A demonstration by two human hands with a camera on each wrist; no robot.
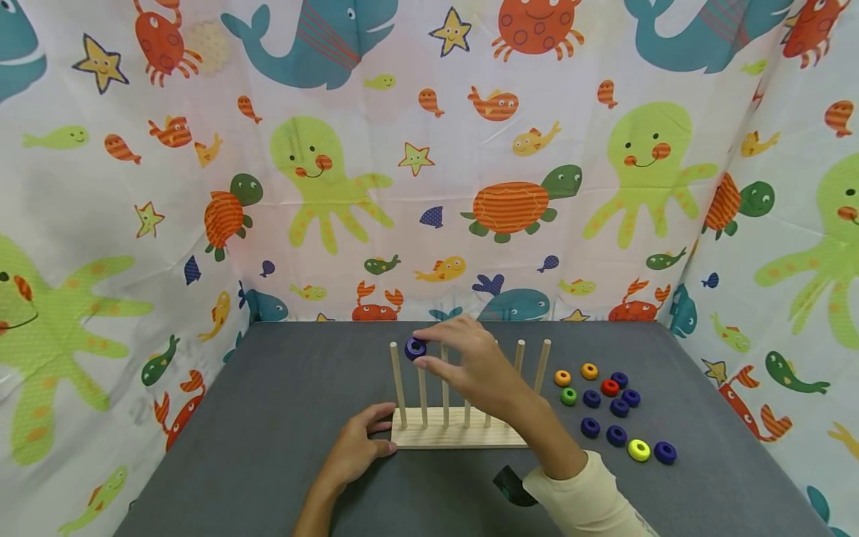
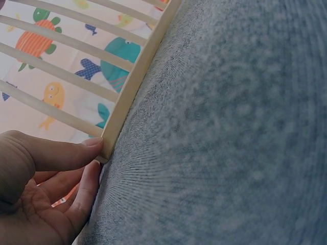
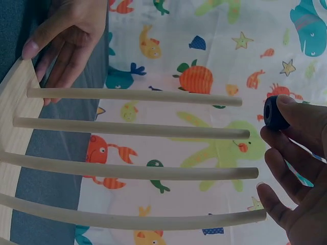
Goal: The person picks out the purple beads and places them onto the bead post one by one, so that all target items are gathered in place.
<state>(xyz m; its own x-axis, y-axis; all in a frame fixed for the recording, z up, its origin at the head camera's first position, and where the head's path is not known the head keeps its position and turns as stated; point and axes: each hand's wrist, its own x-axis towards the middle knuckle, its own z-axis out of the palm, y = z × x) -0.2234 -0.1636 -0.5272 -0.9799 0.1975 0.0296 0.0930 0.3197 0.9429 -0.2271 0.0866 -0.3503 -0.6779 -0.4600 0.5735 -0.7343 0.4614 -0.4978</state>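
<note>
Between thumb and index finger, my right hand (image 1: 486, 365) pinches a dark blue-purple ring bead (image 1: 416, 357). The bead is held near the tops of the leftmost pegs of a wooden peg board (image 1: 429, 438). In the right wrist view, the bead (image 3: 278, 115) is apart from the peg tips, just beyond the end peg (image 3: 153, 95). My left hand (image 1: 359, 444) holds the left end of the board's base. Its thumb (image 2: 92, 143) presses the base's corner, with the other fingers curled behind. Every peg I can see is bare; my right hand and forearm partly hide some.
Right of the board lie loose ring beads on the grey table (image 1: 302, 373): several dark blue ones (image 1: 590, 428), a yellow one (image 1: 639, 458), a green one (image 1: 568, 403), a red one (image 1: 610, 394) and two orange ones (image 1: 562, 384). A sea-animal curtain (image 1: 409, 209) surrounds the table.
</note>
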